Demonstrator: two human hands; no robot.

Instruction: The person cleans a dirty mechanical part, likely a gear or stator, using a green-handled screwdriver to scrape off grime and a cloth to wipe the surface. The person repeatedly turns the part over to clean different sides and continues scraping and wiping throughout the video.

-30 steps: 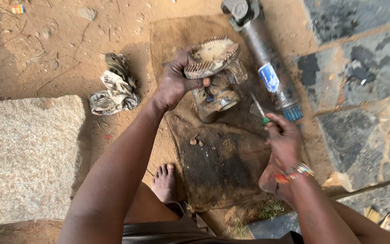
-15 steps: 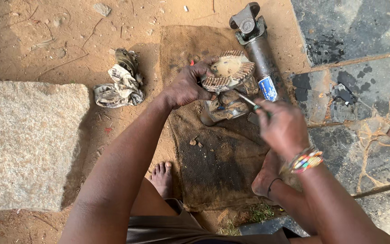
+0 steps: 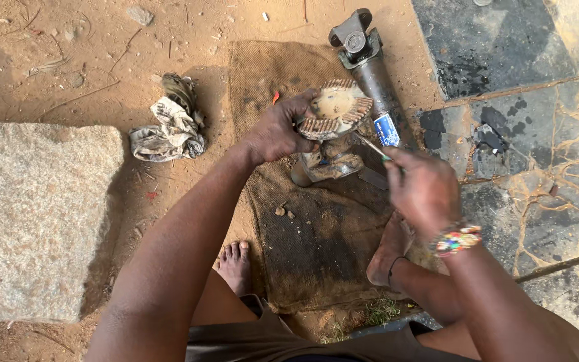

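Left hand (image 3: 277, 131) is closed on the rim of a dirty toothed gear (image 3: 336, 108), which sits atop a greasy metal housing (image 3: 326, 164) standing on the stained mat (image 3: 316, 248). Fingers are wrapped over the gear's left edge, seemingly holding the part steady. Right hand (image 3: 423, 191) is closed around a thin tool (image 3: 373, 147), probably a small screwdriver or pick with a green bit at the grip; its tip points in just under the gear, where gear and housing meet.

Places relative to the mat:
- gear and housing on its upper middle, near the right edge
- a long shaft (image 3: 373, 77) with a yoke end and a blue label lies along its upper right edge, just beside the gear
- crumpled rag (image 3: 169, 124) on the dirt left of it, apart
- big stone block (image 3: 31, 214) further left
- cracked paving slabs (image 3: 524, 121) to the right
- bare feet: one (image 3: 236, 265) at its lower left edge, the other (image 3: 390, 248) on its right side under the right wrist
- a few small crumbs of debris on its middle

Step in hand, as a judgement: picking or scraping at the joint under the gear while the other hand braces it. Contact of the tip can't be confirmed, too small. Next move calls for a firm left-hand brace so the housing doesn't tip, and a controlled push of the tip away from the holding fingers.
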